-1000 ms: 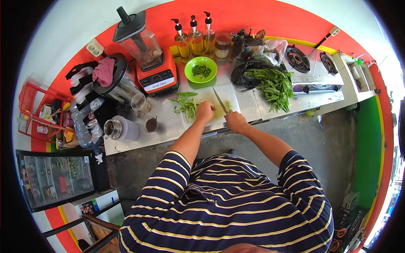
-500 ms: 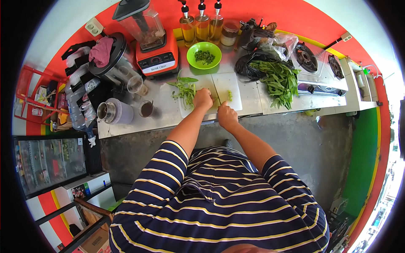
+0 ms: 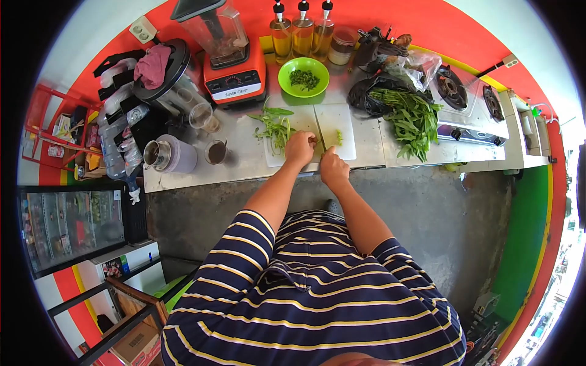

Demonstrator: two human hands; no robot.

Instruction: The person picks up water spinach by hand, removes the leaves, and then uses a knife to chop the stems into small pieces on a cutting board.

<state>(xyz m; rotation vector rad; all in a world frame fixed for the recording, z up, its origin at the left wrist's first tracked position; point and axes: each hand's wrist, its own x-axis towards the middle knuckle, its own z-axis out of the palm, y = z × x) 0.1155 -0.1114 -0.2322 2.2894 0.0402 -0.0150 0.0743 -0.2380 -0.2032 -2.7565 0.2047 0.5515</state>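
Observation:
A white cutting board lies on the steel counter. My right hand is closed round the handle end of a knife, whose blade points away from me over the board. Just left of the blade, my left hand has its fingers curled on the board; what they hold is too small to tell. Green stems and leaves lie on the board's left side. Small cut green pieces are right of the knife. Behind the board stands a green bowl with chopped greens inside.
Left are a red blender, a glass of dark liquid, a clear cup and a metal-topped container. Oil bottles stand behind. On the right are leafy greens and a gas stove.
The view has shifted, so the counter appears slightly farther right. My left hand's fingers have lifted and opened a little beside the blade. My right hand still grips the knife.

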